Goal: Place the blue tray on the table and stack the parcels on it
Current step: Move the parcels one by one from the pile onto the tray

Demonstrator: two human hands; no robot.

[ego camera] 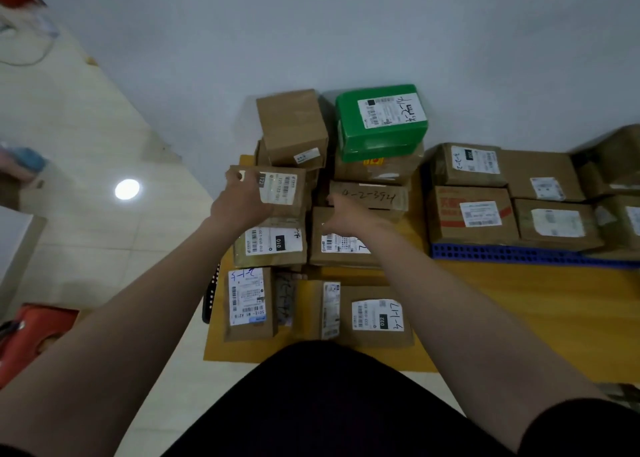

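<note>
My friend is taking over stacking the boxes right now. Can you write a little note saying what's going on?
Left hand grips the brown parcel labelled 122 on top of the left pile.
Right hand is at the corner of the handwritten parcel; grip unclear.
Done: blue tray is on the yellow table, to the right, with several tray parcels already on it.
Left to do: the pile left of the tray, including the green parcel, needs stacking on it.
</note>
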